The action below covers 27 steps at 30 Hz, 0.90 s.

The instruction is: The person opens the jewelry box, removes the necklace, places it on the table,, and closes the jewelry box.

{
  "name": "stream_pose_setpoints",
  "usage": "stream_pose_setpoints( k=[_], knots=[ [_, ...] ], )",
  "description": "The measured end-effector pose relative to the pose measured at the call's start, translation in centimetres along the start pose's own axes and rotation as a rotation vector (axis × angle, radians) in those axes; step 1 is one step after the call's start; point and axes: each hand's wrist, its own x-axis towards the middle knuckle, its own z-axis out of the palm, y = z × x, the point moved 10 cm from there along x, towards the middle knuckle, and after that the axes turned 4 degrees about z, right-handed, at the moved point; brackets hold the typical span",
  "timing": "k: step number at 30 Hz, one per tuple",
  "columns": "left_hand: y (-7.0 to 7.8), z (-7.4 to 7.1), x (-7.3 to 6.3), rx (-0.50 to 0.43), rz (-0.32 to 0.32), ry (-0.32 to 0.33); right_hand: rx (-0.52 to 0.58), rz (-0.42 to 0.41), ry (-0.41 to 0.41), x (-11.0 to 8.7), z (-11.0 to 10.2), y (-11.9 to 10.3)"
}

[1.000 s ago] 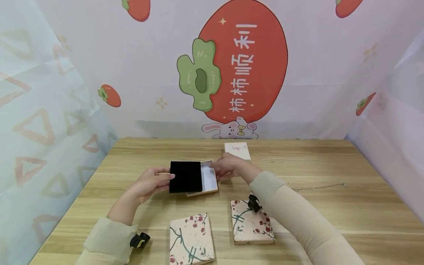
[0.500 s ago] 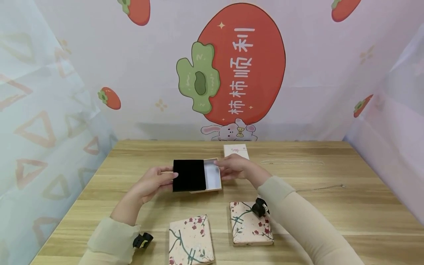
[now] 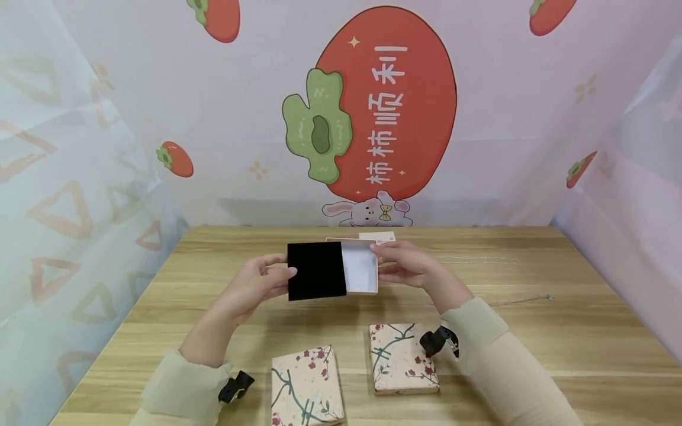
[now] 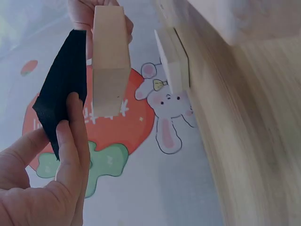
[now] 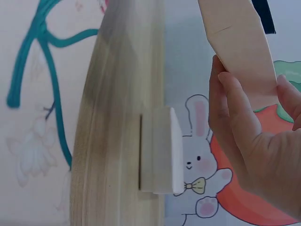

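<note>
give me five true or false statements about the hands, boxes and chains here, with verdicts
1. The left hand pinches the black pad. True.
2. The right hand rests on the table. False: it grips the open box.
3. Two flower-patterned box tops show on the table. True.
4. The black pad sits fully inside the open box. False: the left wrist view shows a gap between them.
5. The thin chains lie left of the left hand. False: they lie toward the table's right side.

On wooden table [image 3: 613, 331] | front: two floral boxes [image 3: 307, 386] [image 3: 394, 362] | back: white box [image 3: 379, 236] | right half: two chains [image 3: 479, 257] [image 3: 524, 300] | behind table: persimmon-print backdrop [image 3: 511, 118]
</note>
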Motion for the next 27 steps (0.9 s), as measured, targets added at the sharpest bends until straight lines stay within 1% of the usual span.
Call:
stream_pose_setpoints(
  k=[3, 8, 10, 14, 19, 22, 27],
  knots=[
    [0.8, 0.3, 0.3, -0.009, 0.024, 0.018, 0.011, -0.017, -0.003, -0.8, -0.1, -0.3],
    [2.1, 1.2, 0.5, -0.034, 0.064, -0.002, 0.034, -0.050, -0.029, -1.8, -0.2, -0.4],
    [2.4, 1.6, 0.5, -0.032, 0.064, -0.004, 0.048, -0.056, -0.041, -2.2, -0.2, -0.3],
    [2.5, 2.2, 0.2, 0.001, 0.053, -0.001, 0.058, -0.071, -0.057, -2.9, -0.3, 0.0],
    [2.8, 3.4, 0.1, 0.016, 0.051, -0.033, 0.082, -0.099, -0.082, -3.6, -0.3, 0.3],
    [2.9, 4.0, 0.3, 0.030, 0.046, -0.041, 0.103, -0.108, -0.078, -3.9, -0.4, 0.5],
    [3.1, 4.7, 0.5, 0.053, 0.031, -0.053, 0.103, -0.122, -0.064, -4.2, -0.5, 0.6]
  ],
)
